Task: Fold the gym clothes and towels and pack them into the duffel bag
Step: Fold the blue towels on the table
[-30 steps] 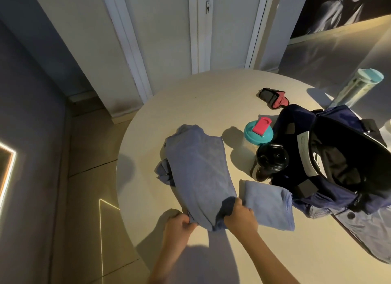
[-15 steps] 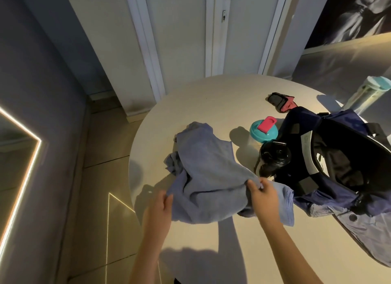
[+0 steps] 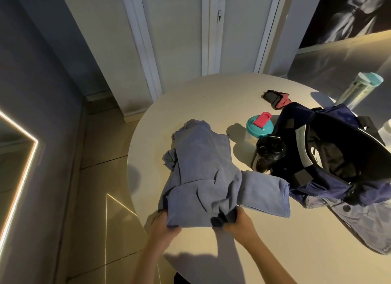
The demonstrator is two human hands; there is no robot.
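Note:
A blue-grey towel point(image 3: 201, 173) lies lengthwise on the round table point(image 3: 222, 97), its near end bunched toward me. My left hand point(image 3: 164, 224) grips the near left corner of that end. My right hand point(image 3: 239, 223) pinches the near right corner, where the cloth looks dark and gathered. A second, folded blue-grey cloth point(image 3: 266, 193) lies flat just right of the towel, partly under it. The navy duffel bag point(image 3: 338, 156) stands open at the right, its dark inside showing.
A black shaker bottle point(image 3: 267, 153) and a teal-lidded cup with a pink flip cap point(image 3: 259, 126) stand between towel and bag. A black-and-pink pouch point(image 3: 276, 98) lies farther back. A clear bottle with a teal cap point(image 3: 359, 89) stands behind the bag. The table edge runs left of the towel.
Both hands pulled the towel's near end back toward me after lifting and spreading it half a second ago. The towel now lies straighter and flatter on the table.

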